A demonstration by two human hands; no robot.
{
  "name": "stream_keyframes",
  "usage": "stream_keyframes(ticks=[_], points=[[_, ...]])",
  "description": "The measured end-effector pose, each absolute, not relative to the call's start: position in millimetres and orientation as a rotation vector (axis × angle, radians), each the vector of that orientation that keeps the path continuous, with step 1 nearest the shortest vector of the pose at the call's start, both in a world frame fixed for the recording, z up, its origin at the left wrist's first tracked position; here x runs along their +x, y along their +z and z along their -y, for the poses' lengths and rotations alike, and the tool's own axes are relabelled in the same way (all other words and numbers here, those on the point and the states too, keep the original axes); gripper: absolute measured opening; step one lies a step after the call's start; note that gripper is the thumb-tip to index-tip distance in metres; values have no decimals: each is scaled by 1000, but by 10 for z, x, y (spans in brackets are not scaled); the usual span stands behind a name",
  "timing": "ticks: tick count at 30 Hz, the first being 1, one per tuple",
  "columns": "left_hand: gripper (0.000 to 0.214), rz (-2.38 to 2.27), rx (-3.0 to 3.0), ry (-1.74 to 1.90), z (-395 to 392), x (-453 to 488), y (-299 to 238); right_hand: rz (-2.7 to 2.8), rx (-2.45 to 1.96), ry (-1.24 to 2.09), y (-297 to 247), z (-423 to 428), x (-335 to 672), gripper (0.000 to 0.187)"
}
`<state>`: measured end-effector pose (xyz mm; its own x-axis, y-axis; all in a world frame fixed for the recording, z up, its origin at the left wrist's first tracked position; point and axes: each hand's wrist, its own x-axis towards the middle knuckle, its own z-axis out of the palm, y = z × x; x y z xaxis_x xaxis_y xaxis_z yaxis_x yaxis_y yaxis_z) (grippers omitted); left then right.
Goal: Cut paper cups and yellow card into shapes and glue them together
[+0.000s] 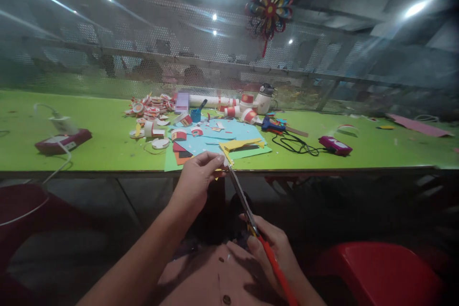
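Note:
Before the table's front edge, my left hand point(202, 174) pinches a small white piece of paper point(225, 162) between thumb and fingers. My right hand point(272, 244) is closed round the handles of orange-handled scissors point(247, 208). Their long blades point up and away from me, and the tips reach the paper at my left fingertips. Whether the blades have paper between them I cannot tell. Just beyond, a yellow paper strip point(244, 145) lies on light-blue sheets point(211, 141), with green and orange sheets underneath.
Red-and-white paper cups point(247, 114) and a heap of paper discs point(154, 105) stand farther back. A blue glue gun point(274, 124) with a black cable lies right of the sheets. Purple power sockets point(335, 145) rest on the green table point(380, 153). A red stool point(383, 272) stands at lower right.

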<state>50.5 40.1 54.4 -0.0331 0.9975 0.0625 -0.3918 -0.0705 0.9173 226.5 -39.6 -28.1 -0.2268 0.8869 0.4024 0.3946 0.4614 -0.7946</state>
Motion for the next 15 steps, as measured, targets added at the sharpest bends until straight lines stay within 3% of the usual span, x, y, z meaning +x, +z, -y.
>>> stream_keyframes(ticks=[15], points=[[15,-864,884,1477,-379,555,487,1868,-1151,637,-302,392,2270,32]])
